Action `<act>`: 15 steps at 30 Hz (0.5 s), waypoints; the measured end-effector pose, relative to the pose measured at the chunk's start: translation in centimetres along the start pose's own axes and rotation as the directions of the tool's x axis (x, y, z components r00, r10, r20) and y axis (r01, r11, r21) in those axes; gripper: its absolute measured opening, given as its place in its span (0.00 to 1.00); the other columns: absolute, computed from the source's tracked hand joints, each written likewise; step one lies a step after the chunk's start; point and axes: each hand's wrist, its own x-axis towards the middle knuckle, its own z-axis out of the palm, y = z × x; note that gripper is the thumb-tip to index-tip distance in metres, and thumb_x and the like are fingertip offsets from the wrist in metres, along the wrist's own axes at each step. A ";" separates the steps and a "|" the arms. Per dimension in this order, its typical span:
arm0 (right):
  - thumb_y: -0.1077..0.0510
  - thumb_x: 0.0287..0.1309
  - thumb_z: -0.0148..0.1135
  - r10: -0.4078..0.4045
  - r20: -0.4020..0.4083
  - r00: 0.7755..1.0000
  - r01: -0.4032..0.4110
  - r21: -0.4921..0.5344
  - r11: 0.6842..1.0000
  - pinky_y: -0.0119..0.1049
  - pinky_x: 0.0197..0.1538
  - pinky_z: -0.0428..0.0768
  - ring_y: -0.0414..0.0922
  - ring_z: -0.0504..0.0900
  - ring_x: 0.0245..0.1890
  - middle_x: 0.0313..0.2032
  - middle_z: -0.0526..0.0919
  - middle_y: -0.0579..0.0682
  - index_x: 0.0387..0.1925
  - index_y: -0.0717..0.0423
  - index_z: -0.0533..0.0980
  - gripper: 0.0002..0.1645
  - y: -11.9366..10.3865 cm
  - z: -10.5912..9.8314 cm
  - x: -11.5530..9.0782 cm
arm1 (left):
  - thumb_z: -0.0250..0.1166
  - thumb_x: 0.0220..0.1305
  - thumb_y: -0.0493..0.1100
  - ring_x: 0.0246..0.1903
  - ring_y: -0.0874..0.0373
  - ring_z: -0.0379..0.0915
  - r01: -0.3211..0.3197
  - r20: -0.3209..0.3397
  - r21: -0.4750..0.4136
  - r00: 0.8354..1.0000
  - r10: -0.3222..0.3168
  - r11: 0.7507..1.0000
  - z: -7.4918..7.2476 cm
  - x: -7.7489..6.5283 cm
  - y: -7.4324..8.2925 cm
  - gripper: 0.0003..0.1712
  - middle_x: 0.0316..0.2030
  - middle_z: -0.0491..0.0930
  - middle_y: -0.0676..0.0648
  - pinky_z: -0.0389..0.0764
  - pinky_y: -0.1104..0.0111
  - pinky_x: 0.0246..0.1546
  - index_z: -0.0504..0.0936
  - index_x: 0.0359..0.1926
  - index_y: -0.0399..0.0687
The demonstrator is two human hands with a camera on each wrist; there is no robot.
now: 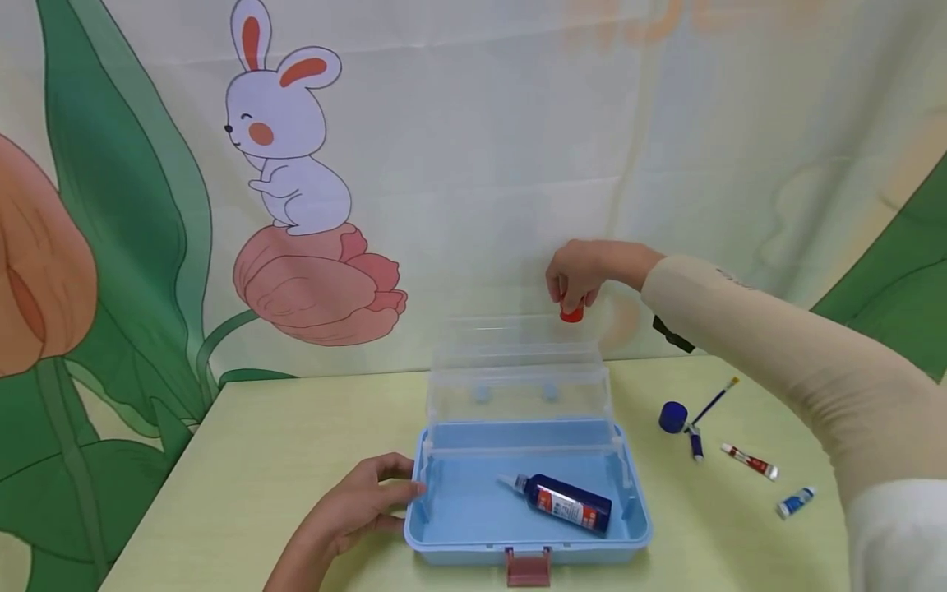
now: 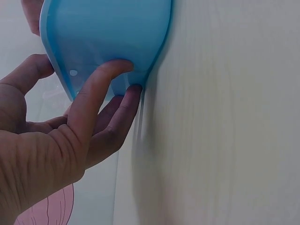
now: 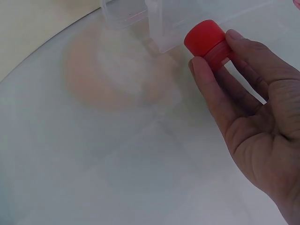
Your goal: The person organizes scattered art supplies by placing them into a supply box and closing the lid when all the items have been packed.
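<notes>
In the head view, my right hand (image 1: 580,270) is raised above the transparent lid (image 1: 518,390), pinching a small red paint jar (image 3: 205,38) between thumb and fingertips. A blue plastic box (image 1: 462,510) stands below with its lid tipped back. A dark blue bottle (image 1: 565,501) with a pointed pale nozzle and a printed label lies inside it. My left hand (image 1: 366,497) holds the box's left side. In the left wrist view, fingers (image 2: 96,89) lie against the outer wall and another digit meets the rim.
Right of the box lie a round blue jar (image 1: 672,417), a paintbrush (image 1: 716,400), a dark blue tube (image 1: 695,442), a red tube (image 1: 750,462) and a lighter blue tube (image 1: 796,502). A pink latch (image 1: 528,567) hangs at the box's front. A printed cloth (image 1: 473,164) hangs behind.
</notes>
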 end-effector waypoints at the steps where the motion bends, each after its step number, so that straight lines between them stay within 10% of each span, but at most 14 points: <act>1: 0.61 0.53 0.67 -0.002 0.001 1.000 0.002 0.000 1.000 0.36 0.38 0.83 0.47 0.83 0.32 0.42 0.81 0.54 0.43 0.61 0.78 0.15 0.0 0.1 0.1 | 0.66 0.59 0.40 0.45 0.50 0.75 -0.001 0.000 -0.002 1.000 0.001 1.000 0.0 0.0 0.0 0.30 0.55 0.64 0.34 0.82 0.52 0.41 0.65 0.57 0.27; 15: 0.61 0.53 0.67 -0.003 0.035 0.999 0.003 0.006 1.000 0.36 0.38 0.83 0.47 0.84 0.32 0.41 0.80 0.54 0.41 0.59 0.79 0.12 -0.4 0.4 0.8 | 0.66 0.59 0.40 0.45 0.51 0.75 -0.017 0.006 0.002 1.000 0.017 1.000 0.1 -0.1 0.0 0.31 0.56 0.63 0.34 0.82 0.52 0.40 0.64 0.57 0.27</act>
